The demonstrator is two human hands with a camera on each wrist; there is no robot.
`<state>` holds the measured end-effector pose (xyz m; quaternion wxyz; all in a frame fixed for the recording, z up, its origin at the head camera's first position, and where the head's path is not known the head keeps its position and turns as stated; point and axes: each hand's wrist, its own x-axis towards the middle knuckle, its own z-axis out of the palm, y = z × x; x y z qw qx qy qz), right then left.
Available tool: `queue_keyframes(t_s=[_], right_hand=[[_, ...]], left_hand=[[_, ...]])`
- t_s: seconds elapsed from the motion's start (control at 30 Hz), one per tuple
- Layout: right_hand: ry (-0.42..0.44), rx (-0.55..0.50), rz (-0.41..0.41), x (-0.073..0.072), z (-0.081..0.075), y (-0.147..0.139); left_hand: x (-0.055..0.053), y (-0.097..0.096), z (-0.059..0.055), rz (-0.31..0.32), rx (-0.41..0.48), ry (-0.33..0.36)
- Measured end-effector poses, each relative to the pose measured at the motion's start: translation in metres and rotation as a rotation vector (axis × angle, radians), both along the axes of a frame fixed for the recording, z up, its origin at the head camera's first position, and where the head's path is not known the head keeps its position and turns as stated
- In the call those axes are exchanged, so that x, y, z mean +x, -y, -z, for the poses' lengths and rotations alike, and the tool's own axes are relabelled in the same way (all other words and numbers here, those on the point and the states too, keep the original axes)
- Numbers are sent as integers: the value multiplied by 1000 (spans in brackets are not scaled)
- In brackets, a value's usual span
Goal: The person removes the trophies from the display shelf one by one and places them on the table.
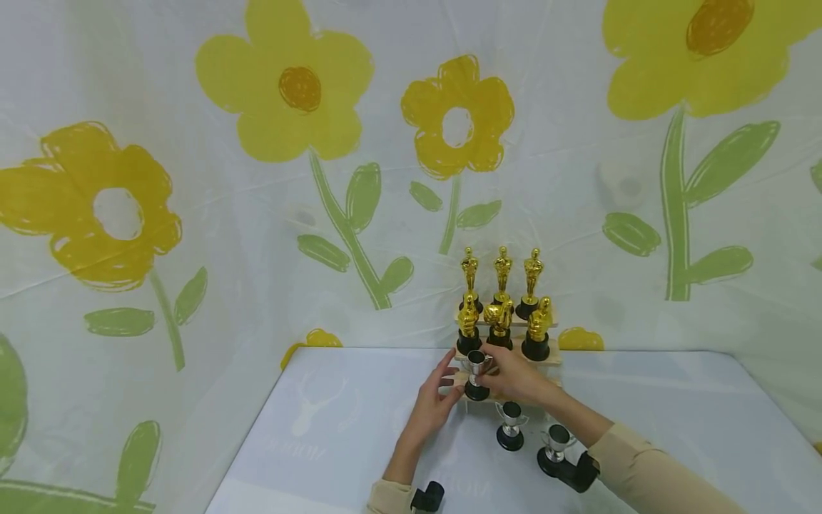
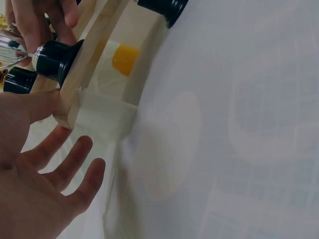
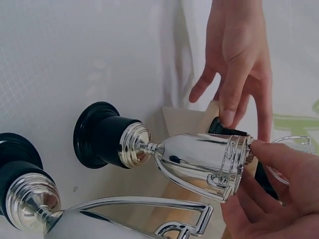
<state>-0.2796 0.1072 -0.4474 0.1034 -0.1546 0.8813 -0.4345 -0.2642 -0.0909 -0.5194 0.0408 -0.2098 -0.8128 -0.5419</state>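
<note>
A small silver trophy cup point(image 1: 476, 363) with a black base stands upright at the left end of the lowest step of a tiered wooden stand point(image 2: 102, 42). My right hand point(image 1: 514, 375) pinches this cup between thumb and fingers near its stem and handle; in the right wrist view another cup partly hides it. At the step's left end, my left hand point(image 2: 40, 174) has its thumb on top and its index fingertip on the underside, pinching the wood lightly. The other fingers spread loosely beside it.
Two more silver cups stand on the white table in front of the stand, one nearer point(image 1: 510, 426) and one by my right sleeve point(image 1: 557, 444). Several gold figure trophies point(image 1: 503, 275) fill the upper steps. A flower-print curtain point(image 1: 552, 178) hangs behind the table.
</note>
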Motion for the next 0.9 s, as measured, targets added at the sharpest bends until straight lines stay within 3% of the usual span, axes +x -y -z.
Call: queue_keyframes(t_s=[0.13,0.27,0.37,0.77,0.9], right_hand=[[-40,-18,-27,3,-1,-4],[-112,-12,-56,6,-4,-7],[-144,-4,-75,9,-7,-8],[-199,-40,-97,31,-15,4],[-251,-38,-113,41,-16,12]], left_hand=[[4,-3,-4,1,-1,-7],[-6,-3,12,2,1,-10],[-9,-1,14,14,10,-8],[-10,0,15,7,-26,24],[-11,2,14,-9,-31,7]])
